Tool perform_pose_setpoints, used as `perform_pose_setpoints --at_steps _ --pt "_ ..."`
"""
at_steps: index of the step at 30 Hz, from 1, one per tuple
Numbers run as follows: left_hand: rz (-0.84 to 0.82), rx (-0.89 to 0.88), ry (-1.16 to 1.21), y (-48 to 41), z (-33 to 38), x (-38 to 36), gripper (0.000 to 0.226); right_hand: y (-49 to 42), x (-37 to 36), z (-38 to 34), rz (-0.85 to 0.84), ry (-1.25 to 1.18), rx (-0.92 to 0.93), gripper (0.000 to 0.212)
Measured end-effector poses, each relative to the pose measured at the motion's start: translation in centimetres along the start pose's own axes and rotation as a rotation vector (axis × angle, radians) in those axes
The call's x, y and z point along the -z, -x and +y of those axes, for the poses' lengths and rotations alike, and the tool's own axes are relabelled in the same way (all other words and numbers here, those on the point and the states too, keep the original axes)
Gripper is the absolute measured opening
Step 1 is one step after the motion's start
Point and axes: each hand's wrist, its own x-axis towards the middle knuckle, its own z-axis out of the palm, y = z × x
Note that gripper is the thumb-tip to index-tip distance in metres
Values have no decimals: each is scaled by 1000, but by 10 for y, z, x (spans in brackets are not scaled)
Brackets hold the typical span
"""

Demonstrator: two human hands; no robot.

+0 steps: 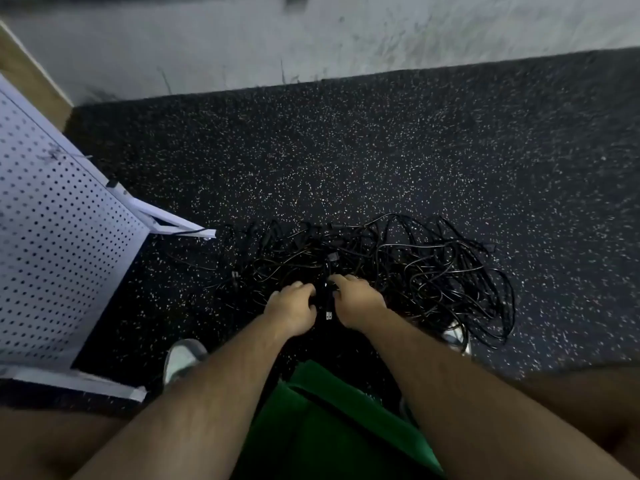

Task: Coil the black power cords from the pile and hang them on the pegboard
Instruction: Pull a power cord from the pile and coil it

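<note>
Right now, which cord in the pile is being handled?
The cord with its plug end between the left hand and right hand, both curled on it. The rest lie loose in the pile.

The pegboard runs off the frame's left edge, the fingers of the left hand and right hand curl out of sight into the cord pile, which half covers a shoe at lower right.
</note>
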Motion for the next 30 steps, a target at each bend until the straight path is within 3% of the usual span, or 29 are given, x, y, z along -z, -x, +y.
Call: perform_pose_setpoints --at_steps 4,10,13,16,21,26,30 --pt "-27 9 39 -27 -9 -1 40 -34 -16 -7 -29 -70 -87 39" --pt "-47 85 182 -50 -3 -7 35 -71 -31 -14 52 -353 -409 38" --pt "-55 112 264 -53 -1 -12 35 -74 -34 -10 27 -396 -448 17" --pt "29 90 379 -48 -1 -10 51 -62 -22 -7 47 -463 -392 12" --pt "266 52 441 -20 7 43 88 -32 48 -22 136 -389 -179 24" --pt "379 3 510 12 29 135 97 17 182 -59 259 -266 97 13" --pt "363 -48 635 38 52 218 92 77 286 -93 379 -408 259 11"
